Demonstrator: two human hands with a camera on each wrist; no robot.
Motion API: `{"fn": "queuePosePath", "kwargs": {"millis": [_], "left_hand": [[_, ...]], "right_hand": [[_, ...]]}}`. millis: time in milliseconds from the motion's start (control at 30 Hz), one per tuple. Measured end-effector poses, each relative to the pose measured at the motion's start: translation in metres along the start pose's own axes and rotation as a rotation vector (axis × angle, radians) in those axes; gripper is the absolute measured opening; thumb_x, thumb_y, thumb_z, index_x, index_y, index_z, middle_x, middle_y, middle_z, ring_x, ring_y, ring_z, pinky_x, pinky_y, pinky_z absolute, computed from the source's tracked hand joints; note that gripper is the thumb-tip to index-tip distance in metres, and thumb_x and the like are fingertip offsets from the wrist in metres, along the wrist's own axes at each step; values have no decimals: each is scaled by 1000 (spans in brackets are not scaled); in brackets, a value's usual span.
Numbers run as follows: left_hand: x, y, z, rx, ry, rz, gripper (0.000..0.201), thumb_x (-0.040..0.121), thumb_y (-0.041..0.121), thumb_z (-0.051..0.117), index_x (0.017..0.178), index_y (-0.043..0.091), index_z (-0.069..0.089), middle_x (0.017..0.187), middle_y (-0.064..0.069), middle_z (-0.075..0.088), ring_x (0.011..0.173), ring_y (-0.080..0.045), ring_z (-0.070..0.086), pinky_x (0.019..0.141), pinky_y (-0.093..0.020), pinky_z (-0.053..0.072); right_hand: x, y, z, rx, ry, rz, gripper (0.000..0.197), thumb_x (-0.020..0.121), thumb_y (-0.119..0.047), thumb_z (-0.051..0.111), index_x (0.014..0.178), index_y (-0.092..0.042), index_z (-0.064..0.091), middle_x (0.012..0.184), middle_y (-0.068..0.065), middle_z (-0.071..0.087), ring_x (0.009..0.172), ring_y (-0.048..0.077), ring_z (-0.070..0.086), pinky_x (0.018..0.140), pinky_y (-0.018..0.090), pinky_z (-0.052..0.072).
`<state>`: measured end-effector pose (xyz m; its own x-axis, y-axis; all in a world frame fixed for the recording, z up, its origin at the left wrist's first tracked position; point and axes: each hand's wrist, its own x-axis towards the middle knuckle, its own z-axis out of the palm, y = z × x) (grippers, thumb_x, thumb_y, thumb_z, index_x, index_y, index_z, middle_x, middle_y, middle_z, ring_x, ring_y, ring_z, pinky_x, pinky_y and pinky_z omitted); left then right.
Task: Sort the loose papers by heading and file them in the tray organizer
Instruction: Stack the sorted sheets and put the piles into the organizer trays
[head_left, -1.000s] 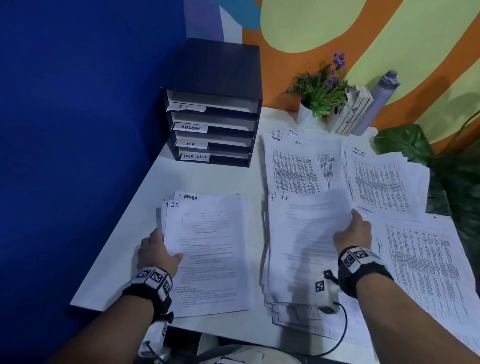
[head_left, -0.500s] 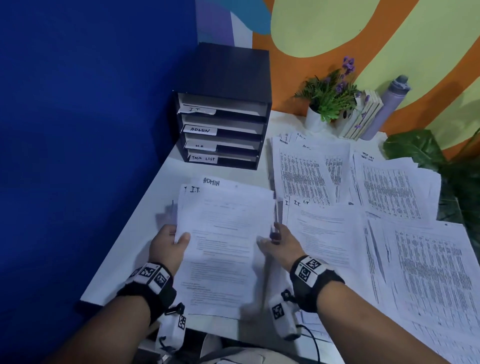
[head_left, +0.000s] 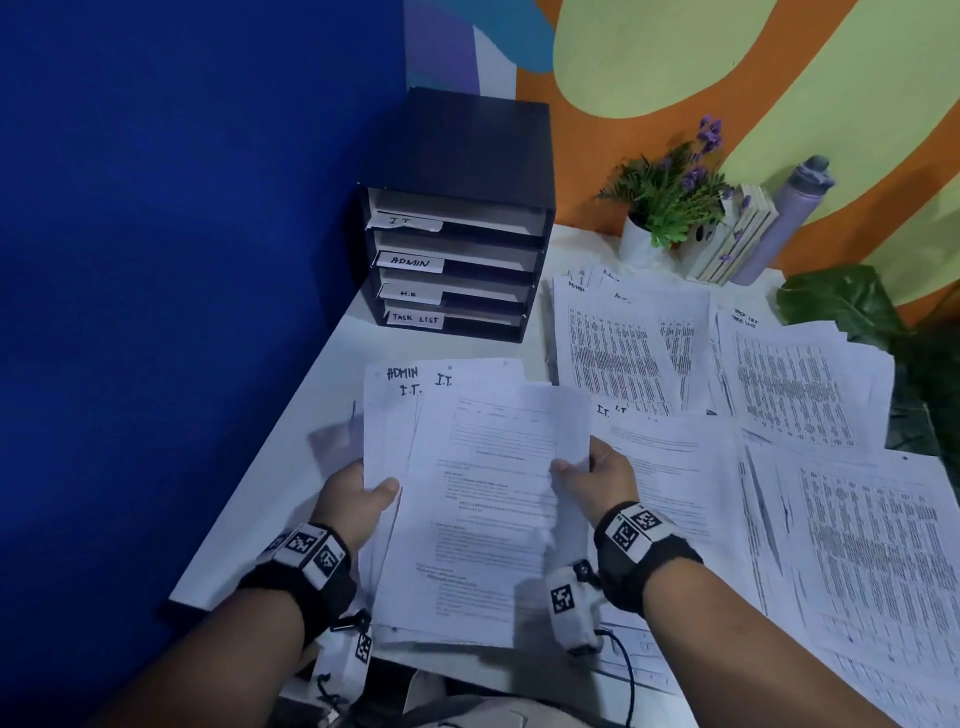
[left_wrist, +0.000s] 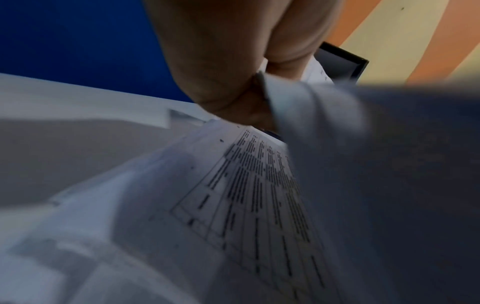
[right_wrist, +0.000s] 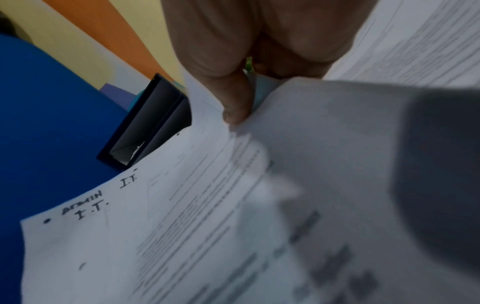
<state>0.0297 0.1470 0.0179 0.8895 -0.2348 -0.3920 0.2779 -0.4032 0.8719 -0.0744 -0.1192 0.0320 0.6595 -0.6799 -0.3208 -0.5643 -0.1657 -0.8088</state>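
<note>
Both hands, left hand (head_left: 358, 499) and right hand (head_left: 597, 475), have fingers clamped on the stack of papers (head_left: 483, 499); sorting is under way. Next, the ADMIN sheet probably needs separating before filing in the organizer (head_left: 457, 218).

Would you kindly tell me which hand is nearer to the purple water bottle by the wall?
Right. The right hand grips the held papers' right edge, diagonally nearer the purple water bottle; the left hand grips their left edge, farther away.

Each bare forearm wears a black wrist strap (head_left: 306, 577) with white square-coded tags and a dangling white camera.
</note>
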Motion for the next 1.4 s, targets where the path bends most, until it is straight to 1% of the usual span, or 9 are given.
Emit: {"fn": "queuePosePath", "kwargs": {"millis": [67,200,467,633,900,1000,1133,1267,1400], "left_hand": [[3,1,-2,5,27,-13,18,91,11,63,95,28,66,103,3,71,101,-24,66,97,-41,50],[6,3,-2,-10,131,-7,15,90,10,64,97,23,64,98,0,69,96,-26,64,90,-36,50],[1,6,6,-36,148,-1,16,90,11,66,101,22,64,99,2,69,96,-24,64,88,-33,49],[-5,13,10,-51,141,28,19,86,15,73,99,25,65,91,13,67,88,-13,63,85,-29,46],[-2,17,16,-28,103,101,18,94,18,63,106,30,63,103,10,69,100,-17,63,91,-32,46],[-2,24,23,-30,100,120,18,93,18,63,105,32,63,101,13,68,100,-16,64,91,-32,48],[-1,38,31,-23,154,125,35,95,10,58,127,20,50,112,3,64,103,-20,60,91,-31,44],[3,42,33,-18,189,160,50,95,6,56,137,27,39,127,2,61,109,-20,59,98,-36,45],[1,55,38,-5,217,162,46,98,11,55,139,26,41,130,0,60,105,-18,58,91,-33,43]], "right_hand": [[4,5,-3,10,15,26,20,80,-19,70,98,-13,65,94,1,70,91,20,65,85,33,56],[7,12,-11,57,36,32,8,87,-7,64,92,-1,66,81,6,66,78,21,61,76,27,49],[6,24,-14,306,2,79,13,86,1,66,89,-11,68,87,8,70,90,27,65,88,40,51],[4,19,-23,415,15,82,30,85,13,59,70,-13,55,71,5,59,74,20,55,74,31,43],[12,36,-34,384,10,75,30,81,-2,69,105,-20,65,106,5,71,103,28,65,96,51,50],[12,31,-37,421,-36,88,28,87,2,64,105,-19,67,104,5,72,98,27,67,91,45,52],[14,30,-45,503,97,116,17,86,-1,68,98,-12,69,94,5,72,94,27,67,94,41,51],[18,33,-61,454,123,72,19,87,0,64,90,-18,66,89,3,72,89,26,67,93,48,53],[29,45,-87,276,187,102,31,89,-11,59,119,-18,59,118,7,67,108,28,64,97,47,51]]}}
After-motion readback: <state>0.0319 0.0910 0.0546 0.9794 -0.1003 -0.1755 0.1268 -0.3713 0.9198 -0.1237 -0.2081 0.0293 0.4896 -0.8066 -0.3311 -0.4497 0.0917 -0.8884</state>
